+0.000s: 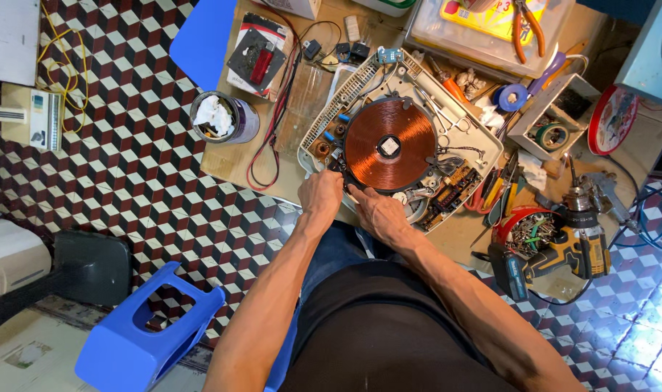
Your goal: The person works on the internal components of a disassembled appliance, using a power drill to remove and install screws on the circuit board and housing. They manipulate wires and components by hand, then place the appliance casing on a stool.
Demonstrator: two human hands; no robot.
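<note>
Both hands work at the near rim of the copper coil (389, 144), which sits in an opened white cooker housing (470, 131) at the middle of the table (309, 109). The left hand (321, 193) pinches the coil's edge; the right hand (378, 210) presses fingertips against it. A yellow cordless drill (563, 254) lies at the table's near right corner, and a tin can (222, 118) stands near its left edge.

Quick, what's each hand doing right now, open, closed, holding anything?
Left hand: curled at the near edge of the copper coil; what it grips cannot be told.
Right hand: fingers pressed against the coil's rim; hold unclear.
</note>
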